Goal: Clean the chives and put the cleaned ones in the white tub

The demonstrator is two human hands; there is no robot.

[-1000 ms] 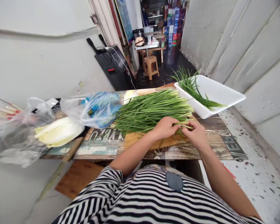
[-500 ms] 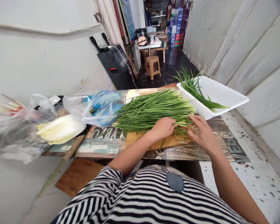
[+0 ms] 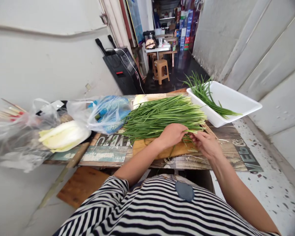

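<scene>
A big pile of green chives [image 3: 159, 116] lies across a wooden cutting board [image 3: 149, 149], pale stem ends toward the right. At the near edge of the pile, my left hand [image 3: 174, 134] is closed around a few chives. My right hand [image 3: 206, 142] has its fingertips pinched on the pale ends of those same stems, just right of the left hand. Loose bits and thin peelings lie on the board and table around the hands. More chives [image 3: 203, 95] rest in a white plastic tub [image 3: 238, 98] at the back right.
A napa cabbage [image 3: 65, 135] sits on the table [image 3: 105, 154] at the left, beside clear plastic bags [image 3: 19, 141]. A bag with blue contents [image 3: 113, 113] stands behind it. A knife [image 3: 80, 155] juts over the front edge. Walls flank both sides; a stool [image 3: 161, 71] stands beyond.
My right hand has moved left and closed its fingers on the stem ends beside my left hand. The left hand stays nearly in place.
</scene>
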